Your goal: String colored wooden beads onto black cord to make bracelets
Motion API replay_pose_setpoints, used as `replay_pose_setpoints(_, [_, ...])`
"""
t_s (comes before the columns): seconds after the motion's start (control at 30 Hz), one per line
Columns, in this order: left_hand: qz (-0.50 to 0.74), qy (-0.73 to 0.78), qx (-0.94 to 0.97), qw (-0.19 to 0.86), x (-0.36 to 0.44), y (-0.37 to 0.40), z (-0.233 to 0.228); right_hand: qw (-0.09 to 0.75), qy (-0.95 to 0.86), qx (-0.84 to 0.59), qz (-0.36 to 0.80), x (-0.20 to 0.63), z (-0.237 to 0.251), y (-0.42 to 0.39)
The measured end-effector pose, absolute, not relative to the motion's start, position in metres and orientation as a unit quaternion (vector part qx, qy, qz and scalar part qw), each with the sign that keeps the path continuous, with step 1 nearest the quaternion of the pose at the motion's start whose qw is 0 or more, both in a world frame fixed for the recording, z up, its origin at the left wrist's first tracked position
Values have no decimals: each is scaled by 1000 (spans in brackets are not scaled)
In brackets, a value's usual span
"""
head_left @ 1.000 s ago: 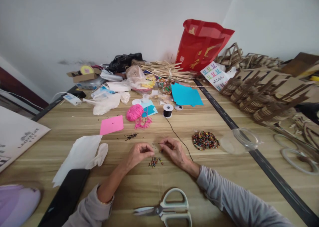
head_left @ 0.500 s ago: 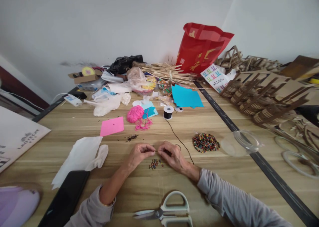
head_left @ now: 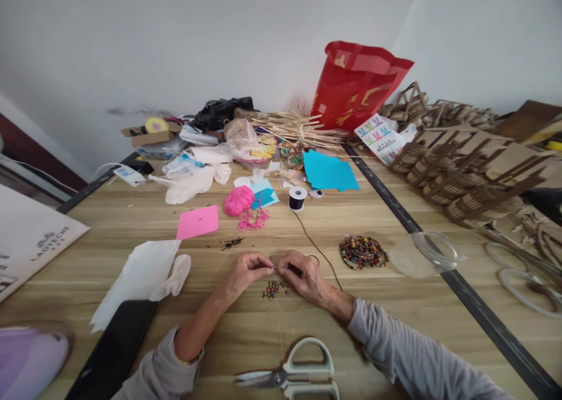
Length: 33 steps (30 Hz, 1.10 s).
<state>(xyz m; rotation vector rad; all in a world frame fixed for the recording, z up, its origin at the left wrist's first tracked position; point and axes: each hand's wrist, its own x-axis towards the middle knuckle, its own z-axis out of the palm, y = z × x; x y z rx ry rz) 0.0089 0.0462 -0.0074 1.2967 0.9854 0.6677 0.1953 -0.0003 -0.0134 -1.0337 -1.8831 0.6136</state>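
Note:
My left hand [head_left: 251, 268] and my right hand [head_left: 302, 276] meet fingertip to fingertip over the table, each in a pinch. A short, thin dark strand spans the small gap between them; it looks like the end of the black cord [head_left: 312, 236]. That cord runs from a spool [head_left: 297, 198] down past my right hand, with a small loop behind it. Just below the fingertips lies a small group of loose coloured beads [head_left: 273, 290]. Short black cord pieces [head_left: 232, 243] are scattered beyond my left hand. Scissors [head_left: 285, 376] with pale handles lie nearest me, blades to the left.
A coil of strung beads [head_left: 363, 252] and clear tubing [head_left: 434, 249] are to the right. Pink yarn [head_left: 239, 201], a pink card [head_left: 197, 222] and blue sheets [head_left: 330, 170] lie farther back. A black phone-like slab [head_left: 114, 347] is at left; woven baskets [head_left: 456, 183] stand at right.
Both hands stay in almost the same place, still pinching at the fingertips. The view has shifted very slightly; the things on the table have not moved.

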Motion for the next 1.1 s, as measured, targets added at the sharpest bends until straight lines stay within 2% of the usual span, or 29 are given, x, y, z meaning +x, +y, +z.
replay_pose_setpoints(1.1, [275, 414, 602, 625, 9, 47, -10, 436, -760, -416, 244, 195, -15, 0])
